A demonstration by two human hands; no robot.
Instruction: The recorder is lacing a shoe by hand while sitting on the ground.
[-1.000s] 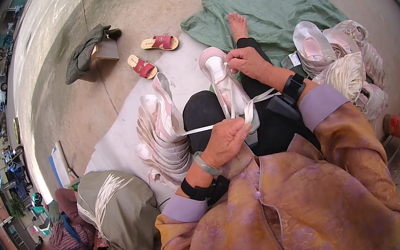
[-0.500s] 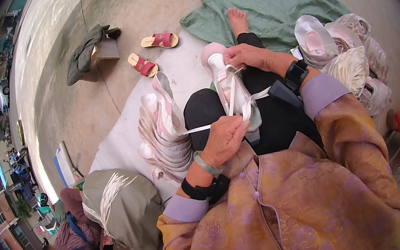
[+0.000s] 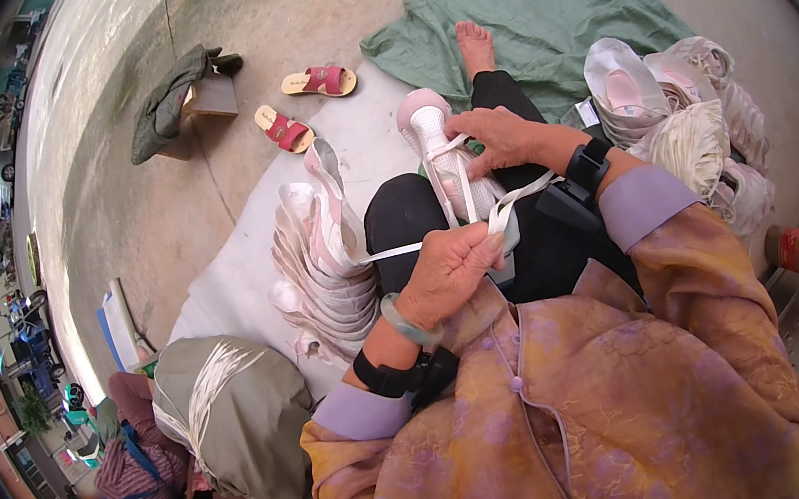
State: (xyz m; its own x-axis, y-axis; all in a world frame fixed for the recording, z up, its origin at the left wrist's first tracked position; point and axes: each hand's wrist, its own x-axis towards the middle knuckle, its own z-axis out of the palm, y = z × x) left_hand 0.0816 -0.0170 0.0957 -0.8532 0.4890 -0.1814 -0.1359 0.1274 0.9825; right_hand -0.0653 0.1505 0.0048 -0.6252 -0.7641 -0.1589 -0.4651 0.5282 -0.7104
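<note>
"Centrally, what lies between the black-trousered knees (image 3: 403,211)?"

"A pale pink and white shoe upper (image 3: 440,153), toe pointing away from the person; a flat white shoelace (image 3: 517,196) runs across and along it."

"And the two hands?"

"Left hand (image 3: 450,268), near the heel end: thumb and forefinger pinching the shoelace, one strand of which stretches leftward toward a nested stack of uppers (image 3: 328,279). Right hand (image 3: 498,139), at the right side of the lacing: forefinger and thumb parted over the upper; whether they grip lace or edge, I cannot tell from where I stand."

"How far along is the lacing?"

"Only partly, I judge. Done: a crosswise strand near the toe end. Left: apparently the rows toward the heel, since long free strands lie there. The eyelets are too small to count."

"And on either side?"

"Left: the stack, just beside the knee, and farther off a bundle of white laces (image 3: 213,380) draped over a grey-green cloth cover (image 3: 275,417). Right: a pile of similar uppers (image 3: 626,88); how many are laced cannot be made out."
</note>
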